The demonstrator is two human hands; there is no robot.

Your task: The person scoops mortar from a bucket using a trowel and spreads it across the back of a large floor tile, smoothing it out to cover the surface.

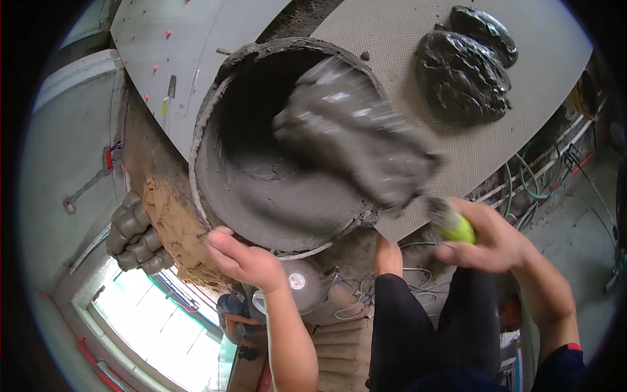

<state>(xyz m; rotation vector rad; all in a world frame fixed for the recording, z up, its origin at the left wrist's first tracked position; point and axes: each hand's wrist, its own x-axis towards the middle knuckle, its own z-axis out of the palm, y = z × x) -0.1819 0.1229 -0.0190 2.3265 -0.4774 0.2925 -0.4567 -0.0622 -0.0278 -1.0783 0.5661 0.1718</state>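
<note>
My right hand point(477, 232) grips the green handle point(457, 225) of a trowel, whose blurred blade is loaded with wet grey mortar point(353, 130) across the bucket's opening. The big round bucket point(199, 170) is coated in mortar inside. My left hand point(245, 261) is at its lower-left rim, fingers curled against it. On a large grey board with a fine grid texture point(353, 39), right of the bucket, lie two glossy lumps of mortar point(462, 78).
A pale panel point(144, 59) with pink clips and a small tool stands upper left. Sand point(176, 235), grey sacks point(130, 228), hoses and cables point(535, 183) and cardboard packs point(336, 353) lie around. Another person point(238, 323) is in the background at lower left.
</note>
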